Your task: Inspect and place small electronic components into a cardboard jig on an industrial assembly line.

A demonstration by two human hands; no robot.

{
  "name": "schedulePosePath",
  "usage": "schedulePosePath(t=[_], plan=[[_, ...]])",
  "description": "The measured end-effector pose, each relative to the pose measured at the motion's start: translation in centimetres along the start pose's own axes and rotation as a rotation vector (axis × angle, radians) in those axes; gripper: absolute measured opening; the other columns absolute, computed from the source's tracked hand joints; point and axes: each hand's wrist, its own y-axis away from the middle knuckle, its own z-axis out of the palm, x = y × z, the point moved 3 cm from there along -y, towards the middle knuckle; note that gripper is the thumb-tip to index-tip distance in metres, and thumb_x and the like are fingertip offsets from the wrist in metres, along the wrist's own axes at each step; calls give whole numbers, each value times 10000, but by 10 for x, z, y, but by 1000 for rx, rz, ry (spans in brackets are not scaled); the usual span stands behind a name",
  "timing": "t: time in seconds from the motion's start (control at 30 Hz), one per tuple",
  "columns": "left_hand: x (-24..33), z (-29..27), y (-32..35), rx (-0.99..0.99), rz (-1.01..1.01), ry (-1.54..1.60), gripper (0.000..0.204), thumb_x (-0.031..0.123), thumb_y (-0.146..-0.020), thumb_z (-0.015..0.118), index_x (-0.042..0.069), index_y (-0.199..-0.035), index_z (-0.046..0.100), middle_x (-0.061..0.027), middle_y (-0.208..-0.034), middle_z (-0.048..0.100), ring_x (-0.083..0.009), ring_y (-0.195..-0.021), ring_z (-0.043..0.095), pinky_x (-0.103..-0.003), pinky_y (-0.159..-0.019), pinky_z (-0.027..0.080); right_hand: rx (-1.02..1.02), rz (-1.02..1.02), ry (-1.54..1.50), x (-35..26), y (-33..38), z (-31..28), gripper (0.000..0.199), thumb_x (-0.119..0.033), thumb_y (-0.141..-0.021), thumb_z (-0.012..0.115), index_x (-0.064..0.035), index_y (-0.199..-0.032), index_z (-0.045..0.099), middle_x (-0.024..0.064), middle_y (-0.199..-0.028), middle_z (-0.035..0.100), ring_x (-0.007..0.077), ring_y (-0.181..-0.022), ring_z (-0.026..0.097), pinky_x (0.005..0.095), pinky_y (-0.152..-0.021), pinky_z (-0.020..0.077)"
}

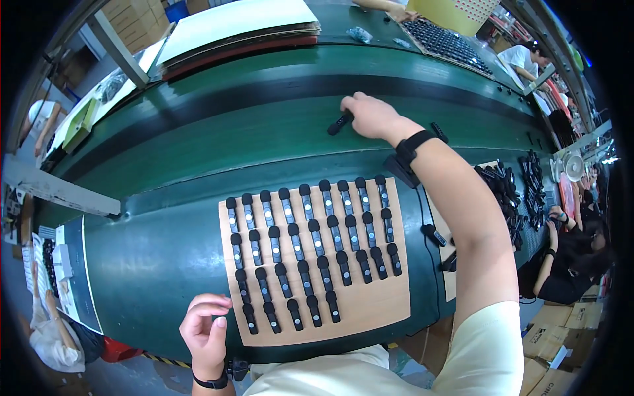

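Observation:
Out over the green conveyor belt [277, 122], my right hand [373, 117] pinches a small black clip-on microphone [338, 125] with a rounded foam end. Beside the lower left edge of a tan board [370, 307] is my left hand [206, 330], its fingers curved and apart with nothing in them. Several rows of similar microphones [302, 241] lie on that board, foam ends away from me. The bottom row covers only the left part of the board. Another dark microphone [439, 132] rests on the belt, right of my right wrist.
Right of the board, loose microphones [434, 235] and a heap of black pieces [502, 191] lie near my right forearm. A thin black cable [430, 277] runs there. Stacked sheets [238, 36] stand at the far left. Co-workers sit around, one person's hand [399, 12] at a filled tray [446, 46].

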Motion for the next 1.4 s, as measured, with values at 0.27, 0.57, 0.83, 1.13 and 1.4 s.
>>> schedulePosePath(t=[0.27, 0.57, 0.83, 1.13, 1.4], plan=[[-3, 4, 5, -19, -10, 21, 100, 85, -872, 637, 0, -907, 599, -148, -985, 630, -245, -920, 612, -398, -909, 481, -110, -33, 24, -9, 7, -3, 265, -182, -834, 687, -82, -1061, 594, 149, -1037, 650, 359, -979, 625, 456, -820, 506], [9, 16, 0, -123, 80, -116, 132, 98, -854, 654, -1, -922, 602, -165, -1012, 636, -274, -927, 612, -405, -891, 478, 277, -318, -599, -71, 159, -49, 289, -41, -793, 740, -66, -1067, 652, 94, -961, 664, 258, -870, 643, 350, -752, 516], [44, 76, -12, -479, 323, -401, 278, 90, -772, 747, -3, -1016, 653, -159, -1027, 677, -342, -929, 640, -437, -896, 478, 180, -249, -939, -154, 278, -20, 333, -80, -771, 793, -76, -1075, 658, 76, -884, 658, 222, -726, 633, 323, -637, 501], [30, 93, 6, -442, 337, -288, 342, 50, -739, 781, 16, -1061, 669, -113, -942, 693, -304, -873, 664, -479, -961, 467, 330, -268, -1061, -179, 289, 2, 319, -96, -774, 802, -61, -1054, 654, 92, -849, 644, 231, -701, 620, 328, -609, 487], [29, 97, 4, -443, 377, -169, 309, 51, -759, 770, 26, -1051, 670, -104, -915, 683, -283, -861, 655, -471, -962, 464, 283, -214, -1175, -180, 296, 0, 333, -22, -765, 795, -37, -1064, 649, 59, -806, 607, 148, -646, 530, 266, -586, 434]])
